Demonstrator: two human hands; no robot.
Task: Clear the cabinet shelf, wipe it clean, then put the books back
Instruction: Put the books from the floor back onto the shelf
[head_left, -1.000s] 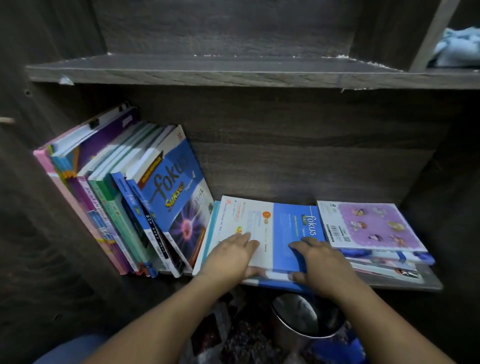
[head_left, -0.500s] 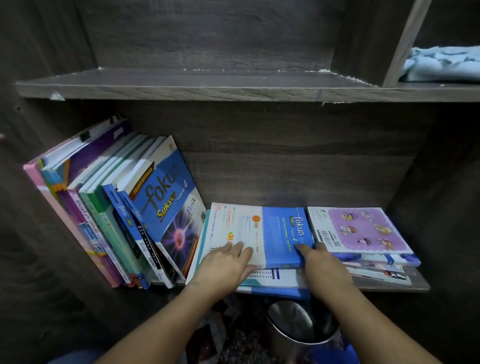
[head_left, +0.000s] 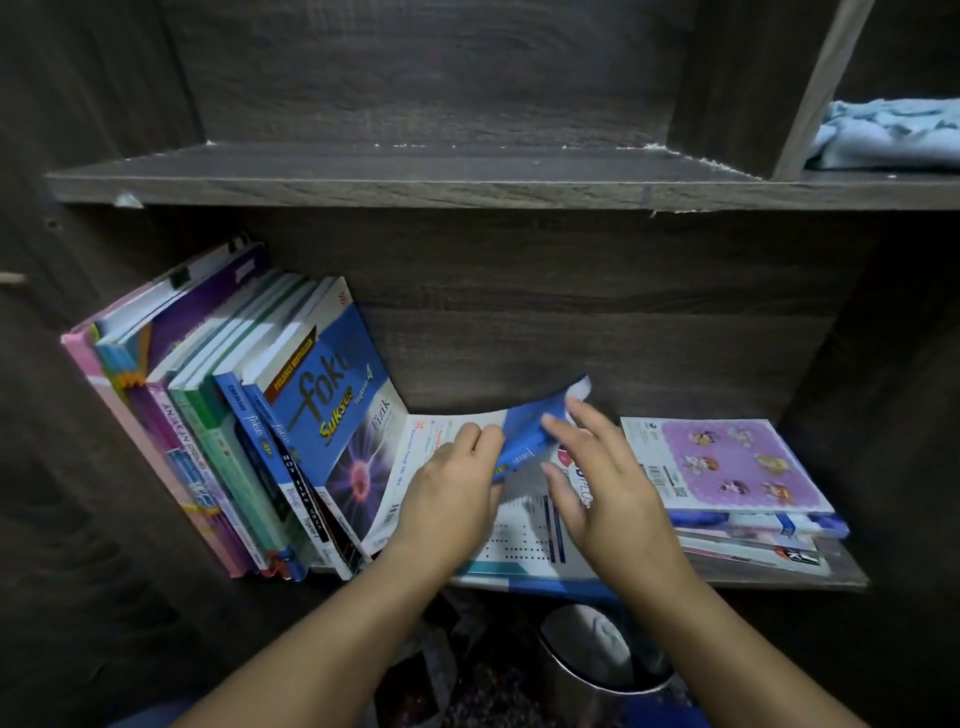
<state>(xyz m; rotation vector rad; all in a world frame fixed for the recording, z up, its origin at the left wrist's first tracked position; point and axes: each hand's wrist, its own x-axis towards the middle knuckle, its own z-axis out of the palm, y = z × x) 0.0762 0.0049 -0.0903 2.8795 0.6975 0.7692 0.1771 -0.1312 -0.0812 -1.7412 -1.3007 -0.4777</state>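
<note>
- I see the left hand (head_left: 447, 499) just left of frame centre, its fingers (head_left: 480, 439) curled over the edge of the blue-covered workbook (head_left: 530, 441) and gripping the cover. Motion blur hides how many pages are caught with it.
- The right hand (head_left: 608, 493) is spread, its fingers (head_left: 582, 421) nearly straight. They touch the raised far corner of that cover and do not clamp it.
- The cover bows up in an arc between the two hands, so I judge this a thin, floppy paperback. It should be light, but it will sag and could crease or tear if I lift it by the cover alone. I would take hold at the spine, or slide the fingers under the whole block.
- It lies on a flat white workbook (head_left: 519, 543) at lower centre of the cabinet shelf (head_left: 847, 579). The glossy covers will probably slip on each other, so several lifted together need a pinch from both sides.
- Just beside it on the right, a purple-covered book (head_left: 727, 462) tops a second flat pile.
- At centre left, a leaning row of books (head_left: 218, 441) tilts toward the cabinet wall, with the Fokus Sukses Fizik book (head_left: 332, 415) outermost. I guess these are thicker and heavier, and the row may topple when one is pulled.
- At upper right, well apart, a light blue cloth (head_left: 893, 135) lies in another compartment. It looks soft and is presumably for the wiping.
- A metal bin (head_left: 597, 670) stands below the shelf at bottom centre.
</note>
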